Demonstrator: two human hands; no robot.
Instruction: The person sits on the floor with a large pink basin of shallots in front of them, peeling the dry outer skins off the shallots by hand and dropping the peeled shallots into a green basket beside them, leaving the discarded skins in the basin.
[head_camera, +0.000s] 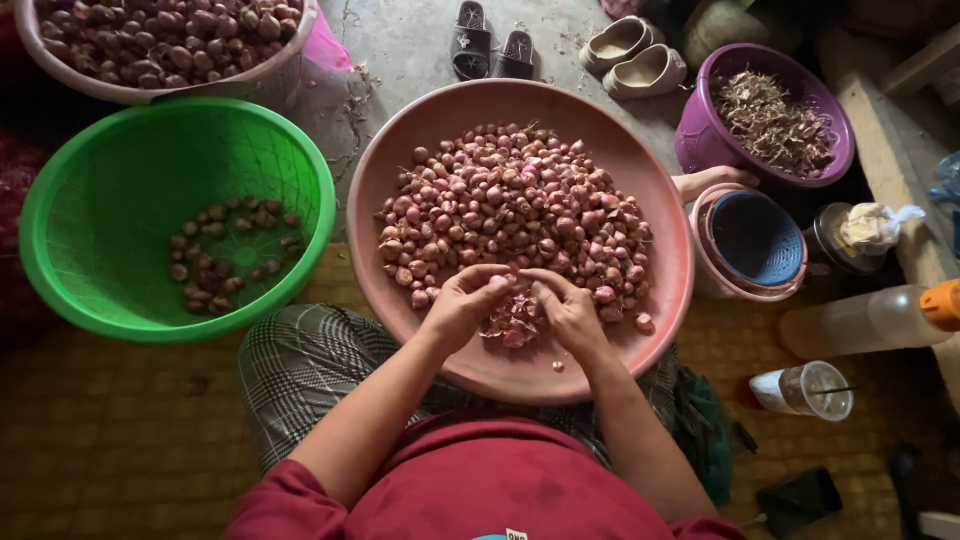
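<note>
Peeling a shallot (502, 283) cleanly looks like a matter of holding the bulb steady with one hand while the other lifts only the dry outer skin, so the flesh stays whole and the scraps drop straight down. Both hands meet over the near edge of the wide pink basin (668, 290), which rests on the person's lap. Fingers of the left hand (462, 305) are curled and pinched around the small shallot, thumb on top. Touching it from the right, the right hand (570, 312) has its fingertips drawn together, nipping at the skin. Loose peelings (515, 325) lie just below the hands. A heap of unpeeled shallots (515, 215) fills the far part of the basin. At left, a green basket (120, 160) holds a few bulbs.
</note>
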